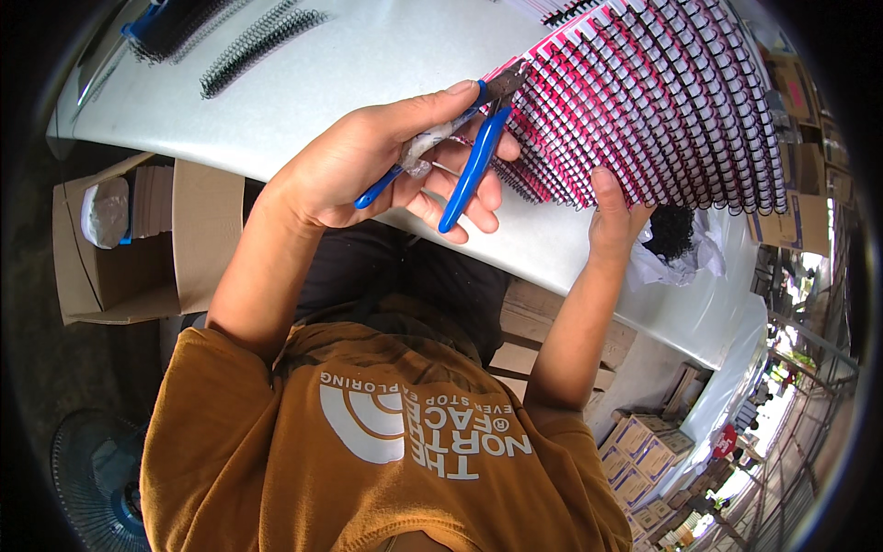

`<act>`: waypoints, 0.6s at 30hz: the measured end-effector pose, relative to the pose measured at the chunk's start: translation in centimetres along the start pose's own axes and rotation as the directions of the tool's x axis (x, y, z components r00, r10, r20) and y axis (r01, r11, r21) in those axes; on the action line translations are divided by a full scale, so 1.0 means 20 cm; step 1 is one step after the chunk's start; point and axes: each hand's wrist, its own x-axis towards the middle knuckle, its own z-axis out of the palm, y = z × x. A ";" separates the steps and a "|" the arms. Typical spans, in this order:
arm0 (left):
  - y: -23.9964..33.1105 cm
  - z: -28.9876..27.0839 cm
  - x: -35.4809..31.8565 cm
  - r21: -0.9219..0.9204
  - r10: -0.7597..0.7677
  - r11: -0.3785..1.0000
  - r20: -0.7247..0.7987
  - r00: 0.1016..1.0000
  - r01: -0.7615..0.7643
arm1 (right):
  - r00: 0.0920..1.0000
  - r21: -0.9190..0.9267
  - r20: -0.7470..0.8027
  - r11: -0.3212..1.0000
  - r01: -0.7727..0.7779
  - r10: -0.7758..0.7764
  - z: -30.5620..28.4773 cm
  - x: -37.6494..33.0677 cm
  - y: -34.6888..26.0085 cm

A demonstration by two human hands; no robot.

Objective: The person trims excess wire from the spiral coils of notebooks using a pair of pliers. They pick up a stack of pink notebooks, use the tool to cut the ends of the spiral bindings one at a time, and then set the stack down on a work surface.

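Note:
My left hand [368, 156] grips blue-handled cutting pliers [475, 170], its fingers loosely around the handles and thumb along one of them. The handles are spread, and the metal jaws meet the near left corner of a row of spiral-bound notebooks [644, 101]. These notebooks overlap like a fan, with black coils along their edges and pink and white pages. At their near edge, my right hand [614, 207] holds the row, thumb on top and the other fingers mostly hidden underneath.
Loose black coils [253, 57] lie on the white table [230, 129]. A plastic bag of black clippings [671, 239] sits near the right edge. At the left stands an open cardboard box [207, 235], with a fan [97, 474] below it. Stacked cartons [639, 451] stand lower right.

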 end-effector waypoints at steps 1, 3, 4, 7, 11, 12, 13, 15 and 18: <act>0.01 0.00 0.00 0.051 -0.003 0.999 -0.008 1.000 0.003 | 1.000 0.001 -0.002 1.000 -0.006 0.006 0.00 0.00 0.00; 0.02 -0.01 0.00 0.151 -0.007 0.988 -0.025 1.000 0.010 | 1.000 0.000 0.018 1.000 0.000 0.000 0.00 0.00 -0.01; 0.01 0.00 0.00 0.460 0.138 0.886 -0.143 0.980 -0.058 | 1.000 0.000 0.028 1.000 0.003 -0.003 -0.01 0.00 -0.01; 0.00 0.13 -0.01 0.901 0.371 0.391 -0.340 0.864 0.187 | 0.999 -0.019 0.026 0.999 0.026 -0.025 0.00 0.00 0.00; -0.06 0.03 0.00 0.764 0.337 0.644 -0.240 0.910 -0.037 | 0.995 0.011 0.061 0.997 -0.080 0.080 -0.01 0.00 -0.02; -0.02 0.01 0.00 0.539 0.123 0.841 -0.129 0.984 -0.035 | 0.998 -0.022 0.055 0.999 -0.036 0.037 -0.04 -0.01 0.01; -0.04 -0.02 -0.01 0.261 0.052 0.964 -0.032 0.998 -0.041 | 0.999 -0.054 0.050 0.998 0.009 -0.006 -0.07 -0.04 0.06; -0.10 -0.07 0.00 -0.129 0.003 0.992 0.128 0.992 0.014 | 0.991 -0.164 0.119 0.983 0.085 -0.066 -0.07 -0.05 0.07; -0.13 -0.10 0.03 -0.298 0.008 0.953 0.219 0.976 0.059 | 0.996 -0.103 0.055 0.993 -0.061 0.067 0.00 -0.05 0.01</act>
